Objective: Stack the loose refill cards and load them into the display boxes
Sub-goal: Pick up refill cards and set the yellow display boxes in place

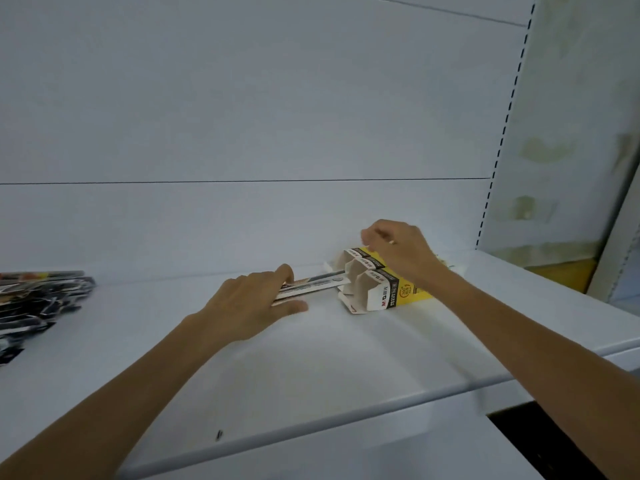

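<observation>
Dark refill cards (pixel 40 303), probably loose, far left

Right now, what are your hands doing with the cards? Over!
Left hand holds card stack, end at the display boxes. Right hand atop them, grip unclear. Loose cards piled far left, out of the way.

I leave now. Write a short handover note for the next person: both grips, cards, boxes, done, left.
Left grip holds a thin stack of black-and-white refill cards, its tip at the open ends of the yellow-and-white cardboard display boxes.
Right grip rests curled over the boxes; whether it holds them is unclear.
Done: one stack gathered. Left: push it in, then load the loose dark card pile at the left of the white shelf.
</observation>
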`<act>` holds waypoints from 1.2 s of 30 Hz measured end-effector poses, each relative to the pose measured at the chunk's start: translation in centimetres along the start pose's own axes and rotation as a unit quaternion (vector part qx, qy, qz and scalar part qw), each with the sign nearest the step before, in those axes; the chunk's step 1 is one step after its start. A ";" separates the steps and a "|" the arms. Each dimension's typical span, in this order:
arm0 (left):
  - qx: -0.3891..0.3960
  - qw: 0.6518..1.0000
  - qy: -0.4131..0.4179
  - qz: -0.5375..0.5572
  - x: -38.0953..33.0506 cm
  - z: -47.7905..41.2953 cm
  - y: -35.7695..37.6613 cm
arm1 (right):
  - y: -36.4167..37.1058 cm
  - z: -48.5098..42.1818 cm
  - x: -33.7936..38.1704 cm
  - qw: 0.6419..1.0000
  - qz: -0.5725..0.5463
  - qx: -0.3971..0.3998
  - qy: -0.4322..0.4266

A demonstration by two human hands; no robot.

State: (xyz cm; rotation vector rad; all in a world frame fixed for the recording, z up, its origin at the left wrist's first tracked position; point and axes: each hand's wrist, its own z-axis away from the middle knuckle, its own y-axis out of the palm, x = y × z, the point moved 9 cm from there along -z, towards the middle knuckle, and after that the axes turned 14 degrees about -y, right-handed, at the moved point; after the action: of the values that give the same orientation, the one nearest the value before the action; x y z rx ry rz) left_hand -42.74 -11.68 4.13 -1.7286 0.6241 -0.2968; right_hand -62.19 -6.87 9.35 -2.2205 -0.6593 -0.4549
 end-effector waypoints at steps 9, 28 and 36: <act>-0.020 0.998 -0.046 -0.024 -3.7 -2.3 1.1 | -5.8 1.2 -12.1 0.974 0.214 0.071 -0.002; -0.040 0.937 -0.294 0.186 -2.9 -0.5 2.4 | -6.1 2.9 -14.2 0.985 0.163 -0.022 -0.045; 0.020 0.945 -0.178 0.274 -9.1 -2.7 4.9 | -6.2 3.8 -14.4 0.997 0.076 -0.018 -0.022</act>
State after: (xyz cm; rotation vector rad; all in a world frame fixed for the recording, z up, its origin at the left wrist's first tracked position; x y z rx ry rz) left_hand -52.83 -9.54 1.29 -1.4490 0.7886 0.3842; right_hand -76.96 -4.96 3.12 -2.3007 -0.5045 -0.3449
